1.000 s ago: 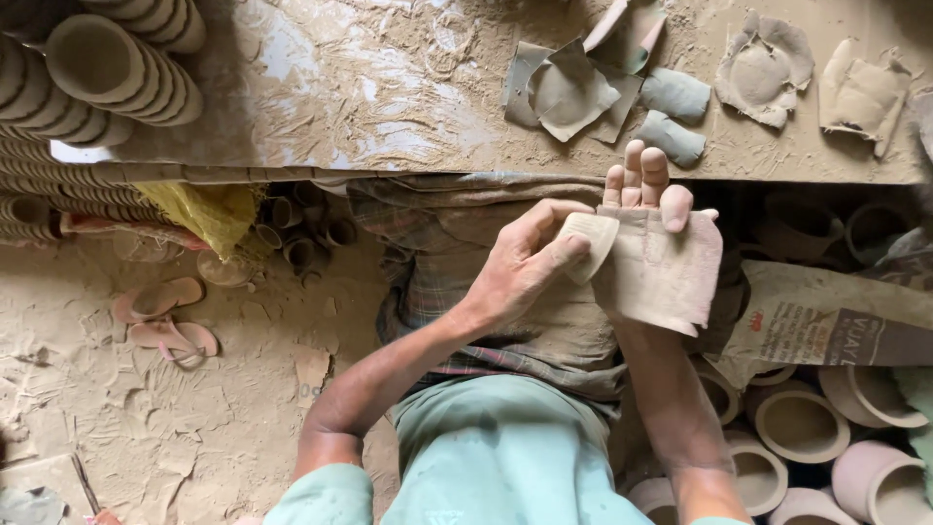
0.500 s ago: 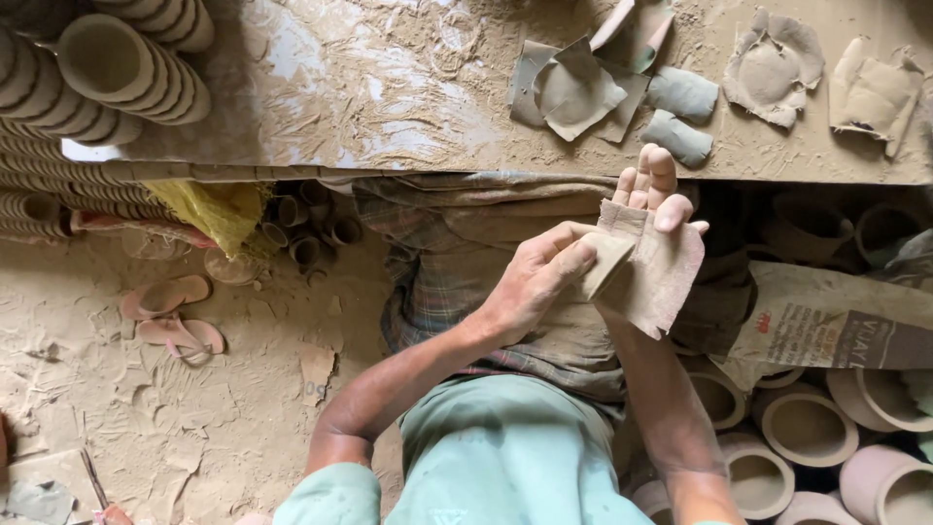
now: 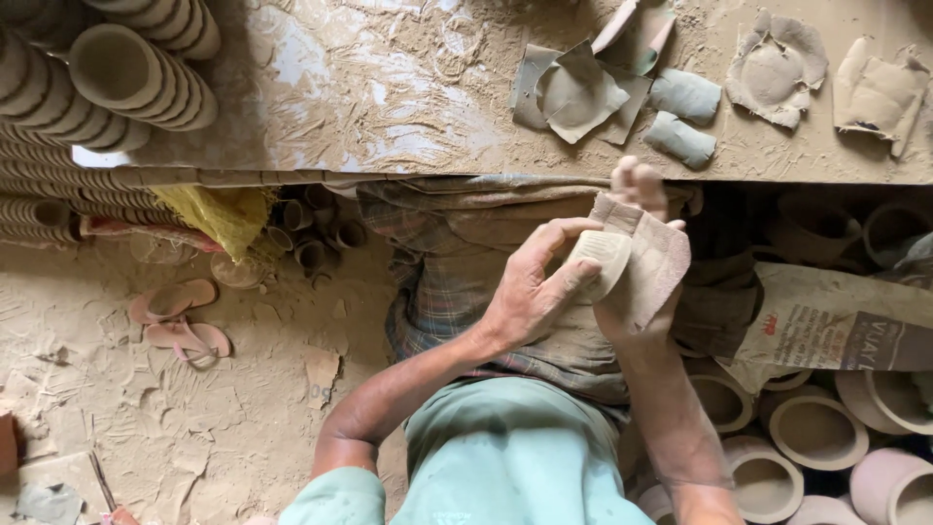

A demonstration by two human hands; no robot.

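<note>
— Well, what's different from a moment ago?

— Both hands have drawn in closer to the body. A second back the clay sheet (image 3: 646, 272) lay flatter across the right hand (image 3: 637, 262), whose fingers stood straight up; now the sheet is folded over that hand, which cups it from beneath with fingertips showing at the table (image 3: 389, 107) edge.

— And the left hand (image 3: 535, 287)?

— Its fingers are curled, thumb and fingertips pressing on a paler clay disc (image 3: 601, 261) against the sheet. So the piece is being wrapped and pressed into shape, as I judge it, rather than merely held out.

— Where is it, exactly?

— Between the two hands, above the lap, just below the table edge, not touching the table.

— Any packaging or print about?

— One printed sack (image 3: 826, 326), brownish paper or woven stuff, lies crumpled at the right, under the table, over some clay pots (image 3: 812, 433). It bears a small red mark and a row of pale letters on a darker band. A yellow mesh bag (image 3: 219, 214) hangs at the left beneath the table edge, near pink sandals (image 3: 180, 321) on the floor. No signs otherwise.

— And on the table?

— Torn clay scraps (image 3: 583, 92), two grey clay lumps (image 3: 685, 117), and stacked cups (image 3: 126, 73) at the left.
</note>
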